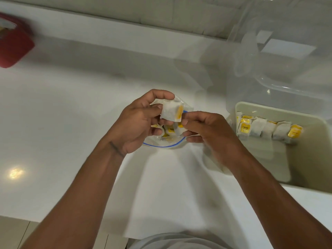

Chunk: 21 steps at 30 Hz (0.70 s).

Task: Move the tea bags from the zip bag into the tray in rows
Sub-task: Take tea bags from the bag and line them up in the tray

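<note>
A clear zip bag (166, 145) with a blue seal lies open on the white counter, with several yellow-tagged tea bags inside. Above its mouth my left hand (138, 123) pinches a white tea bag (170, 112) with a yellow tag. My right hand (208, 131) meets it from the right, its fingertips curled at the tea bag's tagged edge and on the zip bag's rim. To the right stands the beige tray (305, 159), with one row of several tea bags (267, 130) along its far side.
A large clear plastic container (280, 56) stands behind the tray at the back right. A red box (14, 47) sits at the far left of the counter (71, 123). The counter's front edge runs along the bottom left.
</note>
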Tool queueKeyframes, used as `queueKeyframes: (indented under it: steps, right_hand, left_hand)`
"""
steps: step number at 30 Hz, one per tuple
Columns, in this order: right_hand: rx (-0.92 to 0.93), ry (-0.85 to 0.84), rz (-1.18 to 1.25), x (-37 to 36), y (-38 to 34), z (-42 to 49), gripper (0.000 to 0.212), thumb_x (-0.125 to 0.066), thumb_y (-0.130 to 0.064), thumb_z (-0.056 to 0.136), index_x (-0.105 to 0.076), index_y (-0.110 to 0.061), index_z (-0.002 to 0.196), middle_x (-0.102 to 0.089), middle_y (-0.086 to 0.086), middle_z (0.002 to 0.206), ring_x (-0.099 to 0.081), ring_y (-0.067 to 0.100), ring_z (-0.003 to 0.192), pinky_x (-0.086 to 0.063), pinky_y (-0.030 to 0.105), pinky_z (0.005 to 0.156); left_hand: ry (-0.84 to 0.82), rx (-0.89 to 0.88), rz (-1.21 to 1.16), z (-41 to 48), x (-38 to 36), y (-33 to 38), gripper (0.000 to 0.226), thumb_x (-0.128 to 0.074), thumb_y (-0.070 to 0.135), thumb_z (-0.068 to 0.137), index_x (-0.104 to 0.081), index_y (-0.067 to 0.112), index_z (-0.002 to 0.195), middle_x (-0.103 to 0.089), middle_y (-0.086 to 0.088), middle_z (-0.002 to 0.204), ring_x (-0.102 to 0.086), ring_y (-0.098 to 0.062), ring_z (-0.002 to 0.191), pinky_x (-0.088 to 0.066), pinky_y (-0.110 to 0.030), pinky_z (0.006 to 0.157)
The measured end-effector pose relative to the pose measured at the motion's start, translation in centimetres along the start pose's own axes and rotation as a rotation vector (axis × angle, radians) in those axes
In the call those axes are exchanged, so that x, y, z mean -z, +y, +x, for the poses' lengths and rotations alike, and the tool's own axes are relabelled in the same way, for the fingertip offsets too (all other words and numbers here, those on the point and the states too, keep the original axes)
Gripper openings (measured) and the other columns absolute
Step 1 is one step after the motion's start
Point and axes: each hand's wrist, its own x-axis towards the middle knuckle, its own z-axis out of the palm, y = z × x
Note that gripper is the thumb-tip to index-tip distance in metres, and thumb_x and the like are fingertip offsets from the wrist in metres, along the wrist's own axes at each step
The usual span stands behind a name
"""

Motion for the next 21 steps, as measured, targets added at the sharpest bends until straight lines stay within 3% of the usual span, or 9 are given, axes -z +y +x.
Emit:
queueKeyframes:
  steps: [6,10,13,15,18,21]
  right_hand:
    - [-0.012,-0.034,0.132,0.5,-0.9,-0.3,0.014,-0.065,-0.024,0.092,-0.074,-0.016,0.098,-0.071,0.004,0.083,-0.068,0.014,0.072,-0.057,0.027,0.066]
    - [0.087,0.025,-0.054,0.9,-1.1,0.0,0.01,-0.07,-0.021,0.088,-0.075,-0.014,0.094,-0.07,0.002,0.078,-0.064,0.013,0.067,-0.055,0.023,0.062]
    - [0.172,0.051,-0.271,1.6,-1.6,0.2,0.006,-0.075,-0.023,0.084,-0.076,-0.018,0.086,-0.066,-0.001,0.067,-0.06,0.009,0.058,-0.054,0.025,0.06]
    - [0.241,0.044,-0.409,1.9,-1.7,0.4,0.005,-0.078,-0.027,0.082,-0.077,-0.022,0.083,-0.06,-0.005,0.058,-0.058,0.008,0.054,-0.054,0.031,0.062]
    - [0.305,0.037,-0.488,2.3,-2.0,0.7,0.007,-0.079,-0.033,0.081,-0.076,-0.027,0.082,-0.055,-0.013,0.051,-0.053,0.007,0.053,-0.049,0.031,0.064]
    - [0.347,0.054,-0.449,2.6,-2.1,0.8,0.005,-0.079,-0.029,0.082,-0.076,-0.027,0.085,-0.06,-0.009,0.058,-0.059,0.01,0.055,-0.05,0.034,0.063]
  left_hand:
    - [0.016,0.034,-0.058,0.3,-0.8,-1.0,0.031,-0.042,0.004,0.1,-0.065,0.025,0.104,-0.069,-0.005,0.095,-0.067,-0.019,0.076,-0.047,-0.024,0.054]
    - [0.036,0.019,0.152,0.1,-0.9,-0.7,0.02,-0.053,0.017,0.092,-0.067,0.024,0.103,-0.072,-0.011,0.102,-0.071,-0.023,0.089,-0.051,-0.029,0.062]
    - [0.065,-0.058,0.308,0.4,-0.7,-0.1,0.029,-0.049,0.028,0.087,-0.07,0.023,0.106,-0.074,0.005,0.104,-0.07,-0.014,0.099,-0.054,-0.034,0.076]
    - [0.043,-0.157,0.422,0.6,-1.1,0.1,0.02,-0.062,0.031,0.092,-0.071,0.025,0.109,-0.073,0.009,0.107,-0.068,-0.01,0.103,-0.054,-0.032,0.084]
    - [0.054,-0.277,0.724,1.2,-1.4,0.0,0.019,-0.074,0.031,0.087,-0.073,0.034,0.106,-0.073,0.013,0.097,-0.067,-0.004,0.095,-0.054,-0.034,0.089]
    - [0.096,-0.288,0.718,1.4,-1.6,0.3,0.015,-0.077,0.026,0.084,-0.076,0.033,0.098,-0.073,0.011,0.084,-0.067,-0.002,0.078,-0.056,-0.031,0.078]
